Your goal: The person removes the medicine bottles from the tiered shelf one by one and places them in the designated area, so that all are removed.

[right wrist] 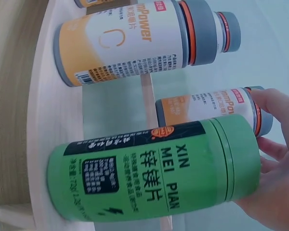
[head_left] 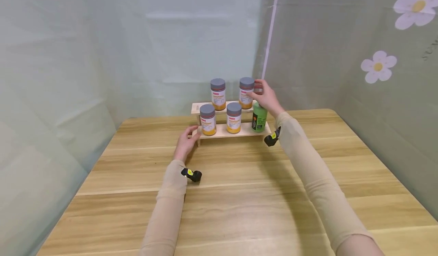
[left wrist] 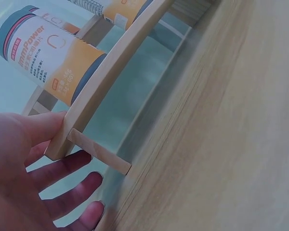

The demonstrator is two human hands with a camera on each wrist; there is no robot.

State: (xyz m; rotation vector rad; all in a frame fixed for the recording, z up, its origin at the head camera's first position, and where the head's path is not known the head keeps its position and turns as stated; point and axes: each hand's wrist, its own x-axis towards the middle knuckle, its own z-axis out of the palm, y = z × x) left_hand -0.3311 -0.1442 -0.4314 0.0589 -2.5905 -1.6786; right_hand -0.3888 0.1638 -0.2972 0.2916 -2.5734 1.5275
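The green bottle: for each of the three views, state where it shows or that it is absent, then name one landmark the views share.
Head: green bottle stands at the right end of the lower shelf, just below the right hand.
Left wrist: not in view.
Right wrist: green bottle fills the lower middle, lying sideways in the picture.
Shared landmark: the wooden shelf appears in all three.

Green bottle point(head_left: 259, 118): cap hidden behind right hand point(head_left: 268, 97) in head view. Left hand point(left wrist: 24, 180) cut by left wrist frame at 7 o'clock; right hand cut at 4 o'clock in right wrist view. Jar point(left wrist: 50, 54) label small print unreadable. Upper-shelf jar point(left wrist: 118, 8) cropped at 12 o'clock.
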